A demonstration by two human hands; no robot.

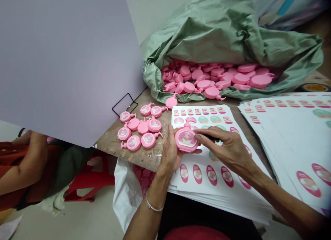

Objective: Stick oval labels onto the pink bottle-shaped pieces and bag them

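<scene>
A pink toy pump bottle [184, 147] with a round picture label on its front stands upright in my left hand [171, 150], whose fingers wrap behind and under it. My right hand [227, 148] is closed around a thin dark tool [212, 138], mostly hidden by the fingers; its kind I cannot make out. The thumb and index fingertip meet the label's right edge. Beneath both hands lies a stack of sticker sheets [201, 185] with pink, red and green printed stickers. Left of it, several labelled pink bottles [133, 142] lie on the table [144, 159], some showing plain pink faces.
A green sack [207, 43] at the back spills plain pink bottles [204, 84]. More sticker sheets [292, 136] lie at right. A large pale panel [69, 60] blocks the upper left. Below the table are a white bag [126, 191] and red stool [90, 178], with another person's arm [28, 164] nearby.
</scene>
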